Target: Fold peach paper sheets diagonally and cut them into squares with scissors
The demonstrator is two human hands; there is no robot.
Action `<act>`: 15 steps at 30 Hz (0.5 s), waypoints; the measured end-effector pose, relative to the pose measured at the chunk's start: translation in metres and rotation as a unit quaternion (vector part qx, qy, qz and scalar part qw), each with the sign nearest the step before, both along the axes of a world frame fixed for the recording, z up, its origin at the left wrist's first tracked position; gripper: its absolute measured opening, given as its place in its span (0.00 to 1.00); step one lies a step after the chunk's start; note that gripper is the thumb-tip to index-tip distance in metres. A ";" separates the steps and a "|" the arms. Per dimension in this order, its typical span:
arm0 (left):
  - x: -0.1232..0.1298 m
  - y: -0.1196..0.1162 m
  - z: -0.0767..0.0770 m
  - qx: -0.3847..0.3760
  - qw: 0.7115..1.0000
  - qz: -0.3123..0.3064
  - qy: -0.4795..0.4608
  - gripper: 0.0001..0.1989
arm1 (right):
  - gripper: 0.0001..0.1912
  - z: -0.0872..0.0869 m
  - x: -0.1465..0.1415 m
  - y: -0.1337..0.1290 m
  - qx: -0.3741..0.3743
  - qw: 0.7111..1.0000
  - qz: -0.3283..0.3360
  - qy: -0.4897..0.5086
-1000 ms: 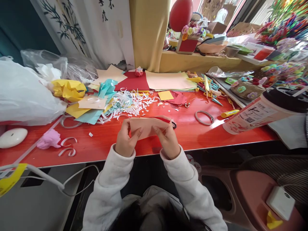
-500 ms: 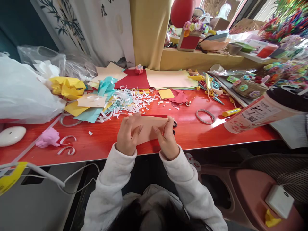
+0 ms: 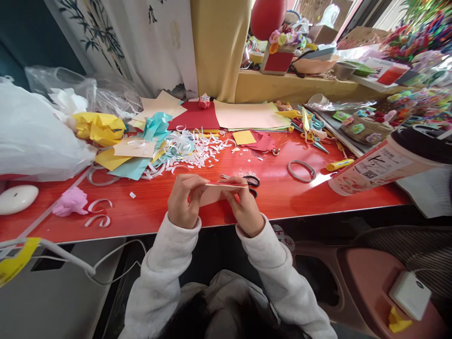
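Note:
Between my hands I hold a piece of pale peach paper [image 3: 213,195] with a red edge along its top, just above the front of the red table [image 3: 151,207]. My left hand [image 3: 184,200] pinches its left end, thumb against the near face. At the right end my right hand [image 3: 245,205] grips it in the same way, fingers behind and thumb in front. A pair of scissors with black handles [image 3: 253,181] lies on the table right behind my right hand, its blades partly covered by the fingers.
White paper shreds [image 3: 197,150] and coloured sheets lie at the back left. A grey ring band [image 3: 301,171], a yellow marker [image 3: 339,165] and a tall cup [image 3: 374,165] are to the right. A pink crumpled paper [image 3: 70,201] sits at the left.
The paper has tipped so that its face looks narrower and its top edge sits lower. My fingers have curled more behind it, and more of the scissors shows.

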State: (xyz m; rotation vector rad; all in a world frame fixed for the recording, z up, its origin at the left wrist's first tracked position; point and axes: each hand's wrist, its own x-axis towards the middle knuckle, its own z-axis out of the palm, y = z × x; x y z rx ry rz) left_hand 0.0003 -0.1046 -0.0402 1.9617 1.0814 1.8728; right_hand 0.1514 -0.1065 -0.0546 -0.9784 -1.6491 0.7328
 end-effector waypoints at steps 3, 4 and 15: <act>-0.006 0.003 -0.007 -0.063 0.996 -0.025 -0.054 0.25 | 0.10 -0.008 0.004 0.002 -0.010 0.998 -0.028 -0.055; -0.008 0.005 -0.010 -0.097 0.991 -0.047 -0.079 0.31 | 0.10 -0.009 0.006 0.002 -0.012 0.998 -0.034 -0.058; 0.004 -0.008 0.004 -0.295 0.926 -0.060 -0.230 0.15 | 0.06 0.014 0.022 -0.016 -0.046 0.998 -0.047 0.014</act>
